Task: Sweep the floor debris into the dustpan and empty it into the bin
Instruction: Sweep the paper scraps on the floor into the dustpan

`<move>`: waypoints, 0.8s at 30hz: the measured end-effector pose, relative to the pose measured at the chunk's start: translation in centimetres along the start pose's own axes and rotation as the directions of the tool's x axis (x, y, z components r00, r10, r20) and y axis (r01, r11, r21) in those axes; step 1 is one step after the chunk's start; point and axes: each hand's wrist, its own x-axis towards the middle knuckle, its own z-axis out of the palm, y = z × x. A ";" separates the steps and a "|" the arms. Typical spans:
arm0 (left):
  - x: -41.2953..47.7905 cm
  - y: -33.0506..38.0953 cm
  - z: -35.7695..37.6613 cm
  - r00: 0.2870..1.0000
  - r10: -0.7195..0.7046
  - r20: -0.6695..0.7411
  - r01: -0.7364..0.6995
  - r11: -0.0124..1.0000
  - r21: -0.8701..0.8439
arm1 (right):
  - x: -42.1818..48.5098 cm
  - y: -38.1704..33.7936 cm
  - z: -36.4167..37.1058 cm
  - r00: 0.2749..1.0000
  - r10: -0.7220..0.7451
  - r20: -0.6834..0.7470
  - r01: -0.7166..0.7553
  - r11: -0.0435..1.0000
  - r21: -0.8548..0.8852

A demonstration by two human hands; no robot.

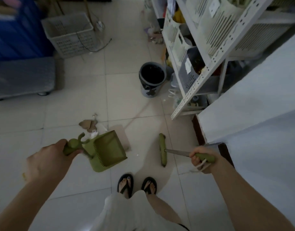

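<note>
My left hand (48, 160) grips the handle of a green dustpan (108, 151), which hangs above the floor with its tray showing nothing inside. My right hand (202, 161) holds the green grip of a short broom (163, 150); the broom's head rests low over the tiles to the right of the pan. Debris (89, 125) of brown cardboard scraps and white paper lies on the floor just beyond the dustpan, partly hidden by it. A flat cardboard piece (122, 134) lies beside it. A grey bin (152, 79) with a dark inside stands farther ahead.
A white metal shelf rack (203, 52) with baskets stands at the right, close to the bin. A white wall corner (246, 114) juts in at the right. A plastic crate (70, 33) and a grey wheeled platform (23, 77) sit at the left. My sandalled feet (136, 185) stand below.
</note>
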 end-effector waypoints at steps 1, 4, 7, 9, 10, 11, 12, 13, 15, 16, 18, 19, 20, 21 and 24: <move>-0.6 -1.0 0.2 1.000 -0.029 0.003 0.029 1.000 0.006 | 0.1 0.0 0.1 1.000 -0.013 -0.022 0.014 1.000 0.020; -2.9 -3.4 0.9 0.990 -0.142 0.021 0.142 0.990 0.004 | 0.9 0.7 1.5 0.993 -0.062 -0.105 0.057 0.997 -0.047; -5.8 -4.8 1.7 0.968 -0.251 0.004 0.251 0.967 -0.040 | 2.2 1.3 4.6 0.980 -0.133 -0.151 0.104 0.976 -0.189; -7.7 -5.4 2.1 0.950 -0.311 0.003 0.311 0.948 -0.070 | 3.0 2.2 7.1 0.974 -0.182 -0.135 0.144 0.957 -0.253; -8.7 -5.7 2.3 0.938 -0.346 0.010 0.346 0.934 -0.087 | 3.7 2.8 8.3 0.971 -0.198 -0.134 0.156 0.950 -0.272; -9.8 -6.1 2.6 0.921 -0.388 0.017 0.387 0.915 -0.111 | 4.6 3.5 9.4 0.972 -0.204 -0.115 0.165 0.946 -0.280; -10.9 -6.4 2.9 0.901 -0.434 0.023 0.433 0.891 -0.136 | 5.2 4.2 10.5 0.979 -0.192 -0.073 0.164 0.944 -0.288; -12.0 -6.7 3.1 0.879 -0.476 0.023 0.474 0.869 -0.146 | 5.5 4.8 11.7 0.984 -0.173 -0.038 0.155 0.945 -0.287; -14.6 -7.7 3.6 0.850 -0.527 0.018 0.522 0.838 -0.160 | 6.1 5.8 13.9 0.991 -0.126 -0.038 0.110 0.955 -0.276; -15.9 -8.2 3.9 0.841 -0.541 0.015 0.535 0.826 -0.174 | 6.0 6.3 15.2 0.995 -0.101 -0.005 0.095 0.955 -0.279; -18.3 -9.2 4.5 0.815 -0.580 0.012 0.570 0.798 -0.195 | 5.9 7.3 17.9 0.995 -0.092 0.035 0.099 0.945 -0.311; -19.2 -9.7 4.8 0.802 -0.597 0.002 0.584 0.784 -0.209 | 5.9 7.7 19.2 0.993 -0.100 0.055 0.113 0.940 -0.321; -20.0 -10.3 5.3 0.791 -0.612 -0.005 0.598 0.774 -0.208 | 6.0 8.0 20.6 0.992 -0.105 0.070 0.122 0.940 -0.319; -20.6 -10.8 5.6 0.778 -0.628 0.001 0.616 0.763 -0.198 | 5.9 8.2 22.0 0.992 -0.099 0.077 0.118 0.941 -0.316; -21.7 -12.4 6.5 0.767 -0.640 0.039 0.635 0.750 -0.185 | 4.9 8.4 26.4 0.987 -0.123 0.105 0.151 0.931 -0.332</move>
